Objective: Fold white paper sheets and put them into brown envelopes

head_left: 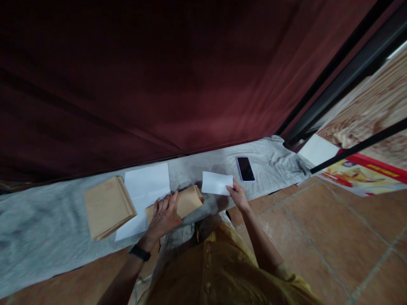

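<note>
My left hand [163, 216] lies across a brown paper envelope [188, 204], its fingers over the far edge and its thumb near the close edge. The envelope's right end gapes open a little; my hand covers much of its left part. In my right hand [238, 195] a small white sheet of paper [215, 183], apparently folded, is pinched at its right edge. That paper is just beyond the envelope's open end, outside it. Under and behind my left hand lies a larger white sheet [148, 180] on the grey cloth.
A stack of brown envelopes [108, 207] rests at the left, overlapping the white sheet. A phone [246, 169] lies right of my right hand. Grey cloth [41, 224] covers the narrow surface. Behind it hangs a dark red curtain [190, 93]; a printed box [365, 173] stands at the right.
</note>
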